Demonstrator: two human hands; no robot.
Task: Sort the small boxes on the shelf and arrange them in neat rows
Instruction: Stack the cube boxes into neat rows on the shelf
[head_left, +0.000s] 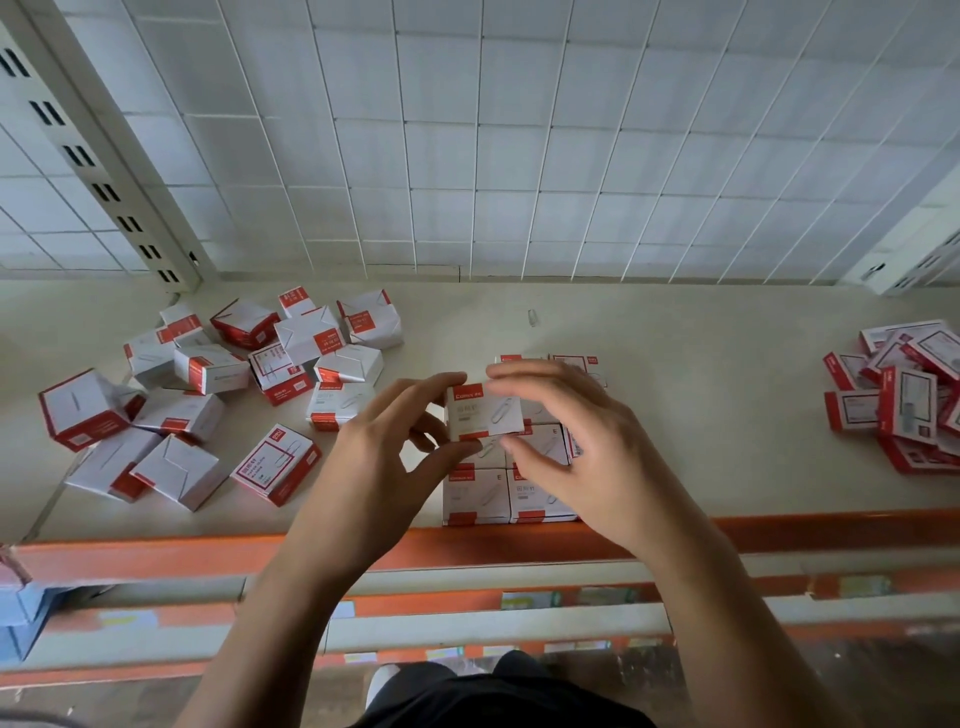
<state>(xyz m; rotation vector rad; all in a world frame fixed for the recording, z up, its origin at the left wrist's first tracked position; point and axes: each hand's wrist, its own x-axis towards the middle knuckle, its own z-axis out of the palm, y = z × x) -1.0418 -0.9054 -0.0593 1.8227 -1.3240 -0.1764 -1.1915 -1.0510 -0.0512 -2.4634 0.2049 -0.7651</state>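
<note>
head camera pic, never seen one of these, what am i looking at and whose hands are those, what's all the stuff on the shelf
This single picture comes from a camera worn on a person's head, looking forward and down, so the two bare arms reaching in from the bottom are the wearer's own. There is no robot here.

The pale surface is a shop-style shelf with an orange front edge and a white wire grid behind it. On it lie small red-and-white boxes. A jumbled pile sits to the left, and a second loose pile to the right. In the middle, near the front edge, a few boxes already stand in neat rows.

The left hand and right hand together hold one box by its edges with the fingers, just above those rows. A single loose paper clip lies farther back.
</note>
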